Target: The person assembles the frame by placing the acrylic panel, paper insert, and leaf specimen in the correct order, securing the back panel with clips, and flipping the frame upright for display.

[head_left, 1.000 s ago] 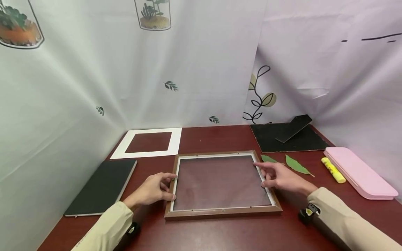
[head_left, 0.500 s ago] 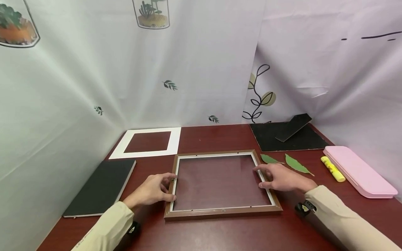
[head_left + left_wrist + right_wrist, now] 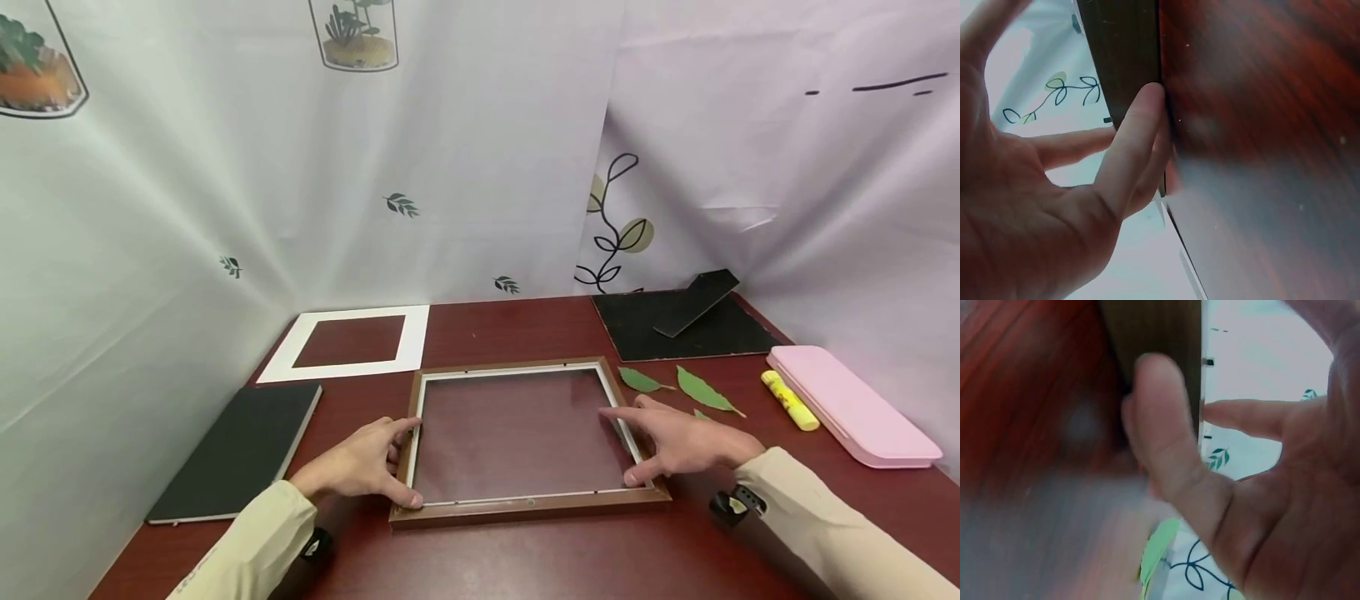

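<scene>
While Two Sides Are Gripped, a Picture Frame (image 3: pixel 530 505) Lies Flat on the Table (image 3: pixel 495 567)

Because its fingers bend round the frame's left side, the left hand (image 3: pixel 358 462) is clamped on it, thumb and forefinger on top, other fingers against the outer face. The right hand (image 3: pixel 684 437) grips the right side likewise; its forefinger reaches over the clear pane (image 3: pixel 517 433) inside the frame, and whether that tip touches the pane I cannot tell. Just beyond the frame's far left corner lies a white mat (image 3: pixel 412 340); left of the frame is a dark notebook (image 3: pixel 236 450). Past its far right corner lies a black backing board (image 3: pixel 636 323) with a raised leg (image 3: pixel 696 304). Right of the frame are two green leaves (image 3: pixel 703 388) and a third leaf (image 3: pixel 701 413), mostly hidden by the right hand. Farther right of the frame come a yellow tube (image 3: pixel 789 402) and, just beside that, a pink case (image 3: pixel 855 406).
</scene>
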The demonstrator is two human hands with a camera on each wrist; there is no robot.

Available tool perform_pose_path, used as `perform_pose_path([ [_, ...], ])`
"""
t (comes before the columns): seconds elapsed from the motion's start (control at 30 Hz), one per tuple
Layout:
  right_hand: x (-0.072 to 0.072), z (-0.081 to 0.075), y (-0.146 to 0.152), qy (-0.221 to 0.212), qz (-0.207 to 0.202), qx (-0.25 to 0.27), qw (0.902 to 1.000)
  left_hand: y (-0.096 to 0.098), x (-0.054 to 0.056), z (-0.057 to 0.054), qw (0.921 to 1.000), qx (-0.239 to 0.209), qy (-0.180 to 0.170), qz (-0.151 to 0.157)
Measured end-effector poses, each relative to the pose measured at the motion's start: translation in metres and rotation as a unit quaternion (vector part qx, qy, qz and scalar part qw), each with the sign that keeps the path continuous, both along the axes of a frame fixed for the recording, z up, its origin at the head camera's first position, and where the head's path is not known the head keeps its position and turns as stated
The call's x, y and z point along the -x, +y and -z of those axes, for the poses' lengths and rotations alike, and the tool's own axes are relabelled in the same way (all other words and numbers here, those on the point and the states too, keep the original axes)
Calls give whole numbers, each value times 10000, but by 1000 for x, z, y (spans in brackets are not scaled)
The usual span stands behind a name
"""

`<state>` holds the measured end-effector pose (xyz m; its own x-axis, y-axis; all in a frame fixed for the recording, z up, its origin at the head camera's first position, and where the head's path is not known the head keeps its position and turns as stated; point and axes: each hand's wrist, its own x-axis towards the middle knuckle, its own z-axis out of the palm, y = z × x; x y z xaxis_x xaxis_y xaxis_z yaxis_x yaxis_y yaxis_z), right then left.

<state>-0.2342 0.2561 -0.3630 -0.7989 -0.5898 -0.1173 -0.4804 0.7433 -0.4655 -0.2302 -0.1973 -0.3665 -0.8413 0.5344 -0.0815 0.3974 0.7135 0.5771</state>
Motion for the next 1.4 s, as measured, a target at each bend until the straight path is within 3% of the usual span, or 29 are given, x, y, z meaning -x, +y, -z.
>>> perform_pose_path([
  [0.13,0,3,2,217,92,-99,9997,2,-2,0,9999,69,-89,59],
  [0.37,2,3,-2,206,111,-76,9997,4,1,-1,9998,177,-36,-54],
  [0.6,5,5,-1,270,115,-108,9995,6,1,-4,9978,642,136,-14],
  [0.87,13,6,-7,401,87,-144,9991,9,3,-3,9970,769,89,52],
  [1.4,38,5,-8,309,297,-300,9986,14,24,-3,9976,668,171,-64],
])
